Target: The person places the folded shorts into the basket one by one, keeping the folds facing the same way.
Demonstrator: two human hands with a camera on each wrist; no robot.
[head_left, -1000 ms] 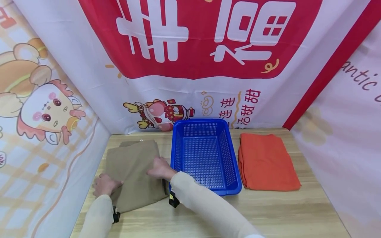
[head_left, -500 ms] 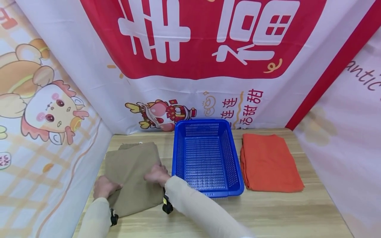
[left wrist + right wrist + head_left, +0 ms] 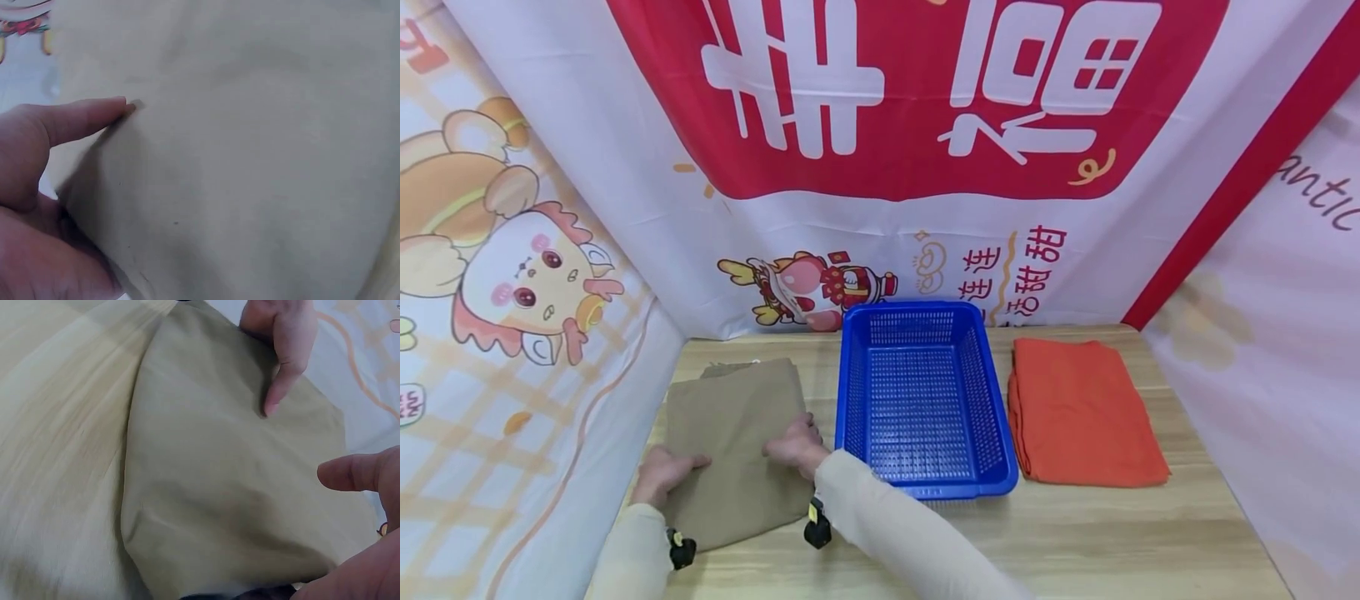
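A khaki-brown folded cloth [image 3: 730, 467] lies on the left of the table, a smaller fold of it showing at the back edge. My left hand [image 3: 662, 473] grips its left side, thumb laid over the top and the other fingers tucked beneath. On the opposite side, my right hand [image 3: 797, 446] holds the edge near the basket, its fingers mostly hidden by the fabric. In the left wrist view the left thumb presses a crease into the cloth [image 3: 250, 156]. The right wrist view has the right thumb raised over the cloth [image 3: 200, 444], whose near edge bulges up.
A blue perforated basket [image 3: 917, 492] stands just right of the khaki cloth, with nothing in it. Beyond it lies an orange folded cloth [image 3: 1086, 412]. Printed white curtains [image 3: 895, 225] enclose the wooden table [image 3: 1075, 542] at the back and both sides.
The near part of the khaki cloth has shifted slightly toward the person, both hands moving with it. Both hands keep their places at its sides. The view has shifted slightly.
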